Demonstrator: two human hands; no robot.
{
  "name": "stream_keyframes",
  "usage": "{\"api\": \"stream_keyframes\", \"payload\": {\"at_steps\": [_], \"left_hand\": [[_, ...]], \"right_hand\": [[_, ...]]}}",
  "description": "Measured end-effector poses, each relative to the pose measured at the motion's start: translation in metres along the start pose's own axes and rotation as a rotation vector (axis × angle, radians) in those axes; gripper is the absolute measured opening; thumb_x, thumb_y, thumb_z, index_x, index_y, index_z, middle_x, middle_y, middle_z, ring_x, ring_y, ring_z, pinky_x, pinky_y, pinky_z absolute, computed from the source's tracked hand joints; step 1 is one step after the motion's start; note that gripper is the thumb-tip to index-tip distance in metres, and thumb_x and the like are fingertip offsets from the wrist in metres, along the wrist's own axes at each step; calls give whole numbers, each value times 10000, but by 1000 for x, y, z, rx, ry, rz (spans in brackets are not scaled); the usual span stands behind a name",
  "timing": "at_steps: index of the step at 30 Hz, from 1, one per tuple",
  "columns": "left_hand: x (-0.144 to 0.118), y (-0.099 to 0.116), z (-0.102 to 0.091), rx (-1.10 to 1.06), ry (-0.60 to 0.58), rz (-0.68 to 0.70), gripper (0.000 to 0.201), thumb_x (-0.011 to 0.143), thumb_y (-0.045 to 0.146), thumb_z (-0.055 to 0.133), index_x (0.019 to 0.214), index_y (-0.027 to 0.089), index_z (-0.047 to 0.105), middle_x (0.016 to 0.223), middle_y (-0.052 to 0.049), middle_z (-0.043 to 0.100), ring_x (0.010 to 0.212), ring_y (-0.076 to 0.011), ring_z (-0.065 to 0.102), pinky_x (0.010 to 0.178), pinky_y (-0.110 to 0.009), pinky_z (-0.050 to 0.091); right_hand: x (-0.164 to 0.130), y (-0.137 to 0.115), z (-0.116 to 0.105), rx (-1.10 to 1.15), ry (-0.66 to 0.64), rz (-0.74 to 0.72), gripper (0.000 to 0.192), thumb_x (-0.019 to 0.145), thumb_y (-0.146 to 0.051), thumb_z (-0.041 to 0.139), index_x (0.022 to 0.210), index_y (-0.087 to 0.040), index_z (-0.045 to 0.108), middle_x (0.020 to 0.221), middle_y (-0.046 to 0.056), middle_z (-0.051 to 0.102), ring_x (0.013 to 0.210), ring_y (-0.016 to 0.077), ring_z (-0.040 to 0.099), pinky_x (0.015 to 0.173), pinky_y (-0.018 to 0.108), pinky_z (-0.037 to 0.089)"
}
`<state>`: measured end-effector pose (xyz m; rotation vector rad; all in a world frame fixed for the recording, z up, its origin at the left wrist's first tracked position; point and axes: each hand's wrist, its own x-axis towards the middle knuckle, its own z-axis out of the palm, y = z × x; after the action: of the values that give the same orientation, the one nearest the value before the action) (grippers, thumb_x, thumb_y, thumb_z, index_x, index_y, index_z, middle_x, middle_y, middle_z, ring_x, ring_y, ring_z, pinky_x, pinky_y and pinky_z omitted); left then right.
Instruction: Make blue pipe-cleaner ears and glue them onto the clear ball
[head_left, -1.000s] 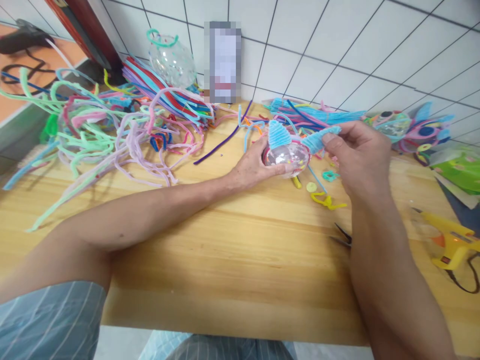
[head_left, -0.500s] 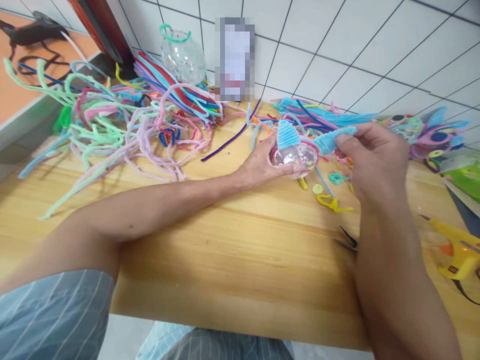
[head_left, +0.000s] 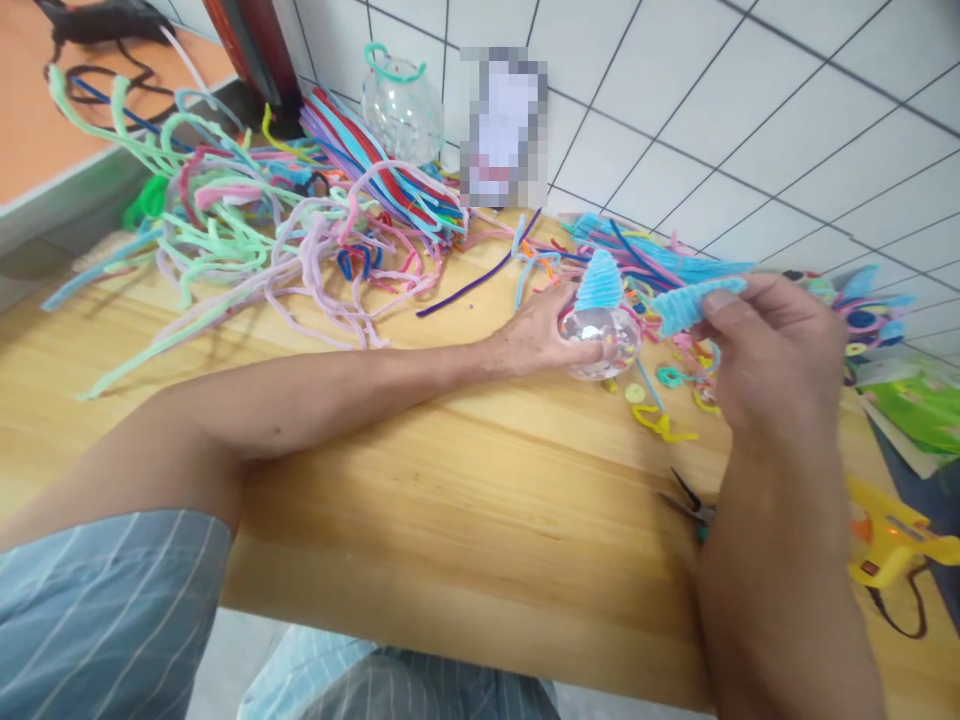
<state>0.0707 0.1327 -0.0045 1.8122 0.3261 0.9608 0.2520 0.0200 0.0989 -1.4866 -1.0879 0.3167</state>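
Clear ball (head_left: 600, 340) is resting on the desk (head_left: 450, 500), my left hand (head_left: 536, 335) cupping it; my right hand (head_left: 772, 350) fingers (head_left: 720, 300) are pinching shut on a blue coil (head_left: 686, 305).

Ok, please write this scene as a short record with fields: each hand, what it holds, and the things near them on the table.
left hand: grips clear plastic ball with a light blue ribbed pipe-cleaner cone on top
right hand: pinches a second light blue ribbed pipe-cleaner piece beside the ball
table: light wooden top
near left: tangled pile of coloured pipe cleaners
near right: yellow glue gun, small yellow pipe-cleaner bits
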Motion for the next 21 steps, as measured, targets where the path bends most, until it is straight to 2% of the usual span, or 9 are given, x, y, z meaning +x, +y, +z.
{"api": "stream_keyframes", "payload": {"at_steps": [3, 9, 18, 21], "left_hand": [[1, 0, -1, 30, -20, -20, 540, 853, 550, 846, 1242, 200, 712, 1357, -132, 763, 1321, -332, 693, 1167, -491, 554], [1, 3, -3, 41, -42, -51, 526, 855, 559, 829, 1193, 170, 722, 1195, -127, 802, 1088, -295, 750, 1018, -461, 596], [2, -1, -2, 6, 3, 5, 589, 836, 600, 851, 1226, 177, 723, 1330, -153, 755, 1280, -334, 699, 1134, -477, 555], [2, -2, -1, -30, 24, 35, 604, 839, 579, 862, 1276, 193, 701, 1356, -154, 747, 1282, -333, 702, 1139, -488, 555]], "right_hand": [[1, 1, -1, -13, 1, -6, 165, 656, -368, 907, 725, -287, 781, 642, -31, 664, 567, 154, 548, 568, 331, 428], [0, 0, -1, -31, 20, -9, 164, 653, -371, 905, 712, -292, 774, 633, -26, 657, 546, 159, 533, 556, 339, 421], [4, 7, -2, -32, 16, -6, 180, 648, -371, 909, 722, -285, 769, 641, -26, 658, 549, 158, 542, 566, 336, 420], [4, 9, -1, -49, 6, -2, 186, 648, -375, 888, 720, -270, 753, 640, -28, 645, 557, 151, 539, 565, 331, 420]]}}
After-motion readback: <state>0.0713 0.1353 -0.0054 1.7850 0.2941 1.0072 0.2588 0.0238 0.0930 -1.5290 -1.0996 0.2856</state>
